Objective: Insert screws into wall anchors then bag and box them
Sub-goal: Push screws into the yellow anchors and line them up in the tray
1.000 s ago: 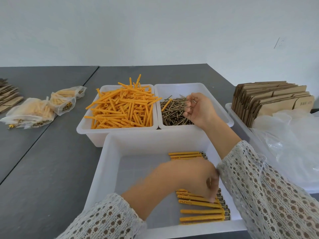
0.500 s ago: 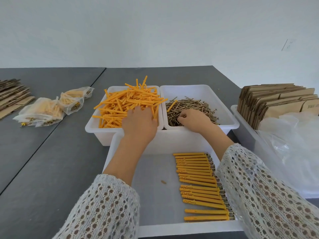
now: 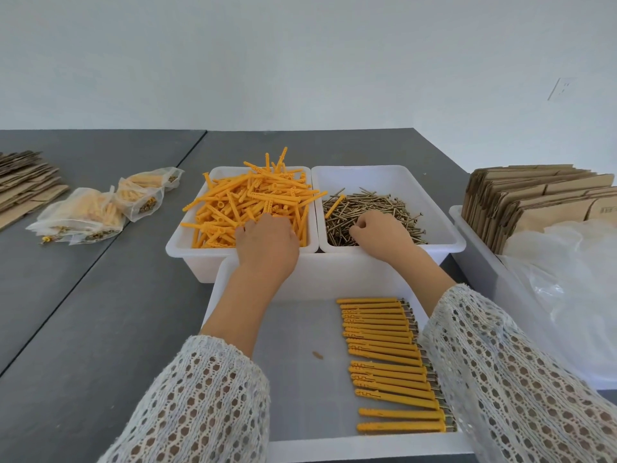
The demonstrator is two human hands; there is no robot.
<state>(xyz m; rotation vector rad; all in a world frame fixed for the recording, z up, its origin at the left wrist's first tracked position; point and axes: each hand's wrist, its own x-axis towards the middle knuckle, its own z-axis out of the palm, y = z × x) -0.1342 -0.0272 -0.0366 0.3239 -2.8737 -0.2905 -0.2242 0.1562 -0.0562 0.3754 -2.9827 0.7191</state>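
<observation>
Our left hand (image 3: pixel 267 243) has left the finished row (image 3: pixel 394 362) for the anchors (image 3: pixel 253 202), grip unclear; right hand (image 3: pixel 380 230) pinches among screws (image 3: pixel 370 208), starting another pair.

Grey table (image 3: pixel 133 329) fills my view, matte and dark. Second grey table (image 3: pixel 83 152) butts against it at left. Thin dark seam (image 3: pixel 110 243) runs diagonally between them, from far edge toward near left. Plain white wall (image 3: pixel 300 61) behind both. Pale socket plate (image 3: pixel 562 88) on wall, far right; I can't make out detail.
</observation>
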